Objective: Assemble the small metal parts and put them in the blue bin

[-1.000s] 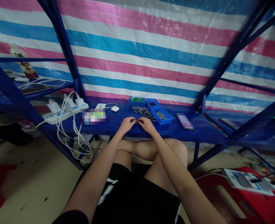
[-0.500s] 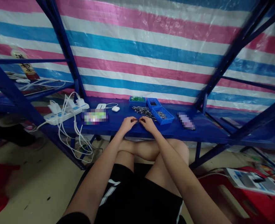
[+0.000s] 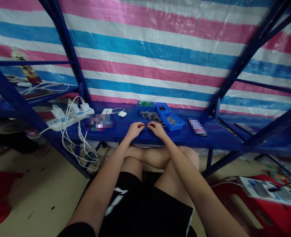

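Note:
My left hand [image 3: 135, 128] is over the blue table [image 3: 125, 136], its thumb and fingertips pinched together. Just to its right, a small gap apart, my right hand [image 3: 156, 127] is pinched the same way. Whatever the fingertips hold is too small to make out. Behind my right hand lies a loose pile of thin dark and silvery pieces [image 3: 150, 116]. Blue trays stand around the pile: one with green pieces [image 3: 145, 104], one with dark pieces [image 3: 162, 108], and one with silvery pieces [image 3: 172, 120].
A blurred-out phone [image 3: 100, 122], a white case [image 3: 122, 114] and a cabled power strip [image 3: 71, 119] are left on the table. Another blurred phone [image 3: 197, 127] lies right. Blue metal frames [image 3: 241, 62] rise at both sides. A red stool [image 3: 266, 204] stands lower right.
Both hands have hardly moved and stay pinched close together. The blurred screen of the left phone has turned darker. The view has shifted very slightly.

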Demonstrator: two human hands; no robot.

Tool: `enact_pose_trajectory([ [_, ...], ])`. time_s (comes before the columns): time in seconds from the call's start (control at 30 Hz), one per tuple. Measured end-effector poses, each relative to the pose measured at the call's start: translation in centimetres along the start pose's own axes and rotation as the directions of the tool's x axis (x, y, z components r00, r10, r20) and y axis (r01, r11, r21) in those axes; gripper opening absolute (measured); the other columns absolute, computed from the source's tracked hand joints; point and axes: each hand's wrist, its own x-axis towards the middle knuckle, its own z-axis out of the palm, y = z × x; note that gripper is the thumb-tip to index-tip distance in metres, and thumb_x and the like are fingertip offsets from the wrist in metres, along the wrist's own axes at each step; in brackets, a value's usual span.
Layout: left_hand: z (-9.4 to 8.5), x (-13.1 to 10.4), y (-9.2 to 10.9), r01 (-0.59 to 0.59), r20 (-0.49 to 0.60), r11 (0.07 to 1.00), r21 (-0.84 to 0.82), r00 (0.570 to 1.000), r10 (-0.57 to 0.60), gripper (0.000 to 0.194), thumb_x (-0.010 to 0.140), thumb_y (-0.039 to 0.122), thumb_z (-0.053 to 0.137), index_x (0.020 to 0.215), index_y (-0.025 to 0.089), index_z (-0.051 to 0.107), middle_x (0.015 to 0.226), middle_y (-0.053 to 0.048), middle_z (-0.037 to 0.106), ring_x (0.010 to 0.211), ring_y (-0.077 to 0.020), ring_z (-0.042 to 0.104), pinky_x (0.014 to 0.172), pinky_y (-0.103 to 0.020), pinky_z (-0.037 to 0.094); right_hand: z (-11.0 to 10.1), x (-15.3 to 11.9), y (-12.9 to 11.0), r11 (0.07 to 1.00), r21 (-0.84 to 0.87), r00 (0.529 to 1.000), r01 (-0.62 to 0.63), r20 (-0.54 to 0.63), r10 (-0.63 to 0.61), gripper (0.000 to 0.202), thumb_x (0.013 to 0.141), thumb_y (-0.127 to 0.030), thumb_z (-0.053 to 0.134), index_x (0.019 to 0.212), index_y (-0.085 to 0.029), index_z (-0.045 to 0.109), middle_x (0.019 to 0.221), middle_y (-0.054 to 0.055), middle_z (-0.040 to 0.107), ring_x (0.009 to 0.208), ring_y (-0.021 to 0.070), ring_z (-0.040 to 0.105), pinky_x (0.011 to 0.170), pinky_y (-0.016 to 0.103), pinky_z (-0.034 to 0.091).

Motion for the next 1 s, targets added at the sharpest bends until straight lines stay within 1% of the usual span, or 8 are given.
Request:
enact_pose_trajectory([
  [0.13,0.1,0.1,0.1,0.004,0.018,1.0,0.026,1.0,-0.005,0.021,0.076,0.027,0.054,0.089,0.017,0.068,0.088,-0.005,0.069,0.081,-0.0171,0.062,0.076,-0.026,0.046,0.0,0.0,0.0,0.999,0.019,0.999,-0.029,-0.017,0.029,0.019,0.079,-0.031,0.051,0.085,-0.018,0.063,0.082,0.001,0.065,0.074,0.0139,0.058,0.072,0.025,0.043],
  [0.3,0.1,0.1,-0.1,-0.013,0.013,1.0,0.018,1.0,0.013,0.023,0.076,0.029,0.054,0.09,0.018,0.068,0.089,-0.005,0.07,0.081,-0.0176,0.062,0.077,-0.026,0.045,0.0,-0.2,0.0,1.0,-0.001,0.999,-0.02,-0.028,0.02,0.019,0.079,-0.031,0.05,0.084,-0.018,0.063,0.081,0.001,0.065,0.073,0.0137,0.057,0.071,0.025,0.043],
  [0.4,0.0,0.4,-0.3,0.002,0.011,1.0,0.009,1.0,-0.002,0.024,0.077,0.031,0.053,0.09,0.019,0.068,0.09,-0.005,0.069,0.083,-0.018,0.062,0.078,-0.027,0.045,0.0,-0.2,0.0,1.0,-0.017,0.999,-0.021,-0.027,0.02,0.019,0.079,-0.031,0.05,0.084,-0.019,0.063,0.08,0.001,0.065,0.072,0.0137,0.057,0.07,0.025,0.043],
  [0.57,0.3,1.7,-0.4,0.044,0.12,0.999,0.028,0.992,-0.047,0.022,0.075,0.028,0.054,0.087,0.018,0.069,0.087,-0.005,0.07,0.081,-0.0178,0.062,0.077,-0.027,0.046,-0.1,-0.1,0.0,0.999,-0.023,0.998,-0.031,-0.052,0.03,0.02,0.079,-0.031,0.049,0.083,-0.018,0.063,0.08,0.002,0.065,0.073,0.0142,0.057,0.071,0.025,0.043],
  [0.63,0.7,2.0,-0.4,0.046,0.138,0.998,0.048,0.989,-0.052,0.021,0.074,0.026,0.054,0.087,0.018,0.068,0.085,-0.005,0.07,0.08,-0.0176,0.063,0.075,-0.026,0.047,-0.2,-0.2,0.0,0.999,-0.026,0.997,-0.036,-0.073,0.034,0.02,0.08,-0.031,0.049,0.083,-0.018,0.063,0.079,0.002,0.065,0.072,0.0142,0.057,0.07,0.025,0.043],
  [0.7,1.0,2.0,-0.5,0.034,0.105,0.998,0.046,0.994,-0.038,0.021,0.075,0.027,0.054,0.087,0.018,0.068,0.085,-0.005,0.07,0.08,-0.0177,0.062,0.074,-0.026,0.047,-0.2,-0.2,0.0,0.999,-0.031,0.995,-0.033,-0.091,0.03,0.019,0.08,-0.031,0.049,0.082,-0.018,0.063,0.079,0.002,0.065,0.072,0.014,0.057,0.07,0.025,0.043],
  [0.8,1.3,1.7,-0.8,0.01,0.031,1.0,-0.016,0.999,-0.009,0.023,0.077,0.03,0.052,0.09,0.018,0.066,0.088,-0.006,0.069,0.081,-0.0171,0.062,0.074,-0.026,0.047,-0.2,-0.1,0.2,0.999,-0.026,0.996,-0.033,-0.084,0.03,0.018,0.08,-0.03,0.049,0.083,-0.018,0.063,0.081,0.002,0.065,0.072,0.014,0.057,0.07,0.025,0.043],
  [1.0,0.9,1.1,-0.6,-0.025,-0.01,0.996,-0.086,1.0,0.025,0.025,0.079,0.032,0.05,0.089,0.016,0.066,0.087,-0.006,0.069,0.08,-0.0164,0.062,0.074,-0.026,0.046,-0.1,-0.1,0.1,0.998,-0.053,0.998,-0.028,-0.06,0.025,0.018,0.081,-0.029,0.049,0.084,-0.018,0.063,0.081,0.002,0.065,0.071,0.0142,0.057,0.069,0.025,0.042],
])
